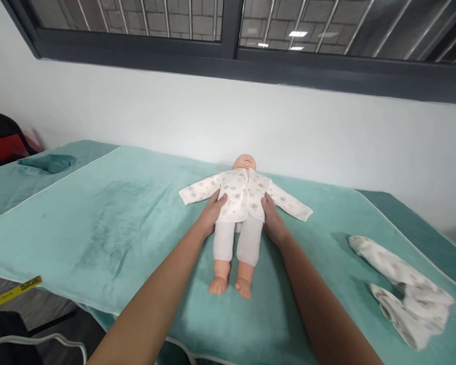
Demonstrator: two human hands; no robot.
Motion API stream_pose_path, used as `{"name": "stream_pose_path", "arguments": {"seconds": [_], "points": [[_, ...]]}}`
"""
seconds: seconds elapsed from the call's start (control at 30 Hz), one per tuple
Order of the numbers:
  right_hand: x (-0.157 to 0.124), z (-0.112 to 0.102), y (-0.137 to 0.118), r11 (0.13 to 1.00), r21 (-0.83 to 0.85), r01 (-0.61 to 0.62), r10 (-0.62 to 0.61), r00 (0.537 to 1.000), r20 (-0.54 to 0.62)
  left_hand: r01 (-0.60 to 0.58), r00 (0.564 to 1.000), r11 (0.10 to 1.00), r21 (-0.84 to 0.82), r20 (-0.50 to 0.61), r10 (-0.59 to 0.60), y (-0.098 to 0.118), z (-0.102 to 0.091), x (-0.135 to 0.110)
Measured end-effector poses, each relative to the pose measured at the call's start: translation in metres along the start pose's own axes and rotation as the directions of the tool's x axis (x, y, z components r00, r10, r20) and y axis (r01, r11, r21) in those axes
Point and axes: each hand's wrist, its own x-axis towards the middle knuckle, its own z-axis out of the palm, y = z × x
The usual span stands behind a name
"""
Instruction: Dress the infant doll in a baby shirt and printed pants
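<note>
A baby doll (pixel 238 218) lies on its back on a teal towel (pixel 117 228), head toward the wall, bare feet toward me. It wears a white printed shirt (pixel 243 195) with the sleeves spread out to both sides. My left hand (pixel 213 213) rests flat against the doll's left flank at the shirt hem, fingers extended. My right hand (pixel 271 218) lies against the other flank in the same way. Neither hand grips anything.
A crumpled white printed garment (pixel 403 289) lies on the towel at the right. A folded teal cloth (pixel 47 163) sits far left. A white wall and a dark-framed window (pixel 228 56) stand behind. A yellow tape (pixel 13 293) shows at the lower left, below the table edge.
</note>
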Motion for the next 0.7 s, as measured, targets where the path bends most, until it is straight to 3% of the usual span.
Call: {"name": "stream_pose_path", "arguments": {"seconds": [0.13, 0.23, 0.4, 0.47, 0.57, 0.63, 0.7], "points": [[-0.006, 0.001, -0.008, 0.997, -0.051, -0.057, 0.049, 0.989, -0.139, -0.028, 0.994, 0.999, -0.038, -0.105, 0.024, -0.011, -0.009, 0.003], [-0.021, 0.002, -0.016, 0.991, -0.120, -0.061, 0.039, 0.984, -0.172, -0.085, 0.984, 0.996, 0.016, -0.158, 0.087, -0.019, -0.015, -0.002], [-0.069, -0.007, -0.025, 0.971, -0.238, -0.013, -0.001, 0.998, -0.056, -0.182, 0.951, 0.897, 0.403, -0.160, 0.265, -0.019, -0.033, -0.006], [-0.098, -0.020, -0.027, 0.929, -0.370, 0.009, 0.001, 1.000, 0.027, -0.170, 0.938, 0.867, 0.468, -0.195, 0.288, -0.013, -0.044, -0.005], [-0.144, -0.052, -0.027, 0.767, -0.625, 0.144, -0.084, 0.989, 0.124, -0.152, 0.919, 0.840, 0.521, -0.238, 0.314, -0.001, -0.060, 0.000], [-0.173, -0.081, -0.025, 0.612, -0.758, 0.226, -0.166, 0.974, 0.156, -0.153, 0.898, 0.808, 0.569, -0.262, 0.354, 0.006, -0.068, 0.002], [-0.197, -0.115, -0.025, 0.437, -0.868, 0.234, -0.248, 0.959, 0.134, -0.163, 0.869, 0.769, 0.618, -0.278, 0.409, 0.009, -0.071, 0.001]]}}
